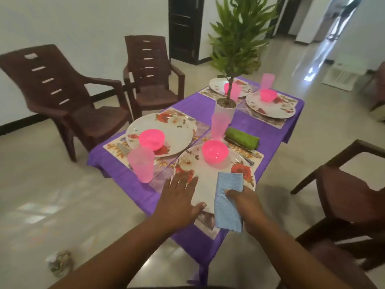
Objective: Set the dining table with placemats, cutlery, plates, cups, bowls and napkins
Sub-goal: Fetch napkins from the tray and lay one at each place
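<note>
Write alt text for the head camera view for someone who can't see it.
A person's right hand holds a folded blue napkin over the nearest floral plate while the open left hand rests on its rim. The purple-clothed table has four plates with pink bowls and cups, a green napkin and a potted plant.

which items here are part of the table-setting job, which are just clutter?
Job:
blue napkin, held by right hand
nearest plate, left hand flat on it
pink bowl
pink cup
green napkin
placemat

Lying about:
potted plant
crumpled paper on floor
brown chairs
</note>
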